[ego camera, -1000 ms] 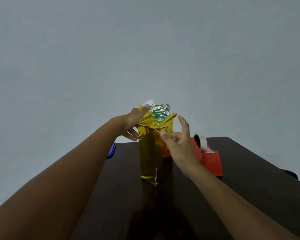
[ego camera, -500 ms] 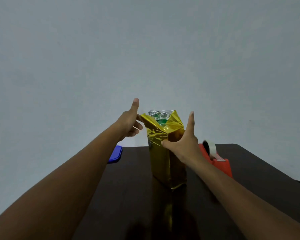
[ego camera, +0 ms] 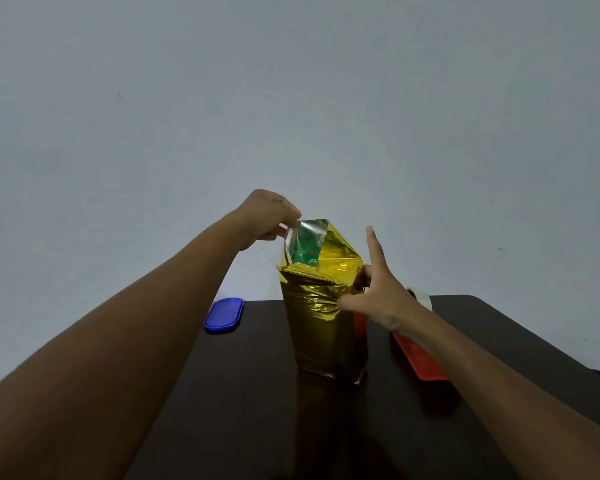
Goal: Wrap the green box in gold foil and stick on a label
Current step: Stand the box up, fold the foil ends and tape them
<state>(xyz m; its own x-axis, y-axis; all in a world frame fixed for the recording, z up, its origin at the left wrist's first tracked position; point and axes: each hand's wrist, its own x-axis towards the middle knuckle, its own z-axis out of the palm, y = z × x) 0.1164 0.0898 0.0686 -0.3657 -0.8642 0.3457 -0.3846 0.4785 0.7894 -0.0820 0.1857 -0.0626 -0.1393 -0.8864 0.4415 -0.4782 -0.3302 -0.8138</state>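
Note:
The green box (ego camera: 303, 249) stands upright on the dark table (ego camera: 243, 393), its sides wrapped in gold foil (ego camera: 321, 327). Only the top of the box shows, where the foil flaps stand loose and open. My left hand (ego camera: 267, 216) pinches the silvery upper edge of the left flap at the top of the box. My right hand (ego camera: 374, 292) steadies the box from the right, with the thumb pressed on the front foil, the index finger pointing straight up and the other fingers behind the box. No label is in view.
A red tape dispenser (ego camera: 418, 358) with a white roll (ego camera: 423, 299) sits right of the box, partly behind my right wrist. A blue oval lid (ego camera: 224, 314) lies at the table's far left edge. A plain grey wall fills the background.
My left hand went from open beside the box to pinching the top left foil flap and lifting it. The green top shows more. My right hand stays on the box's right side.

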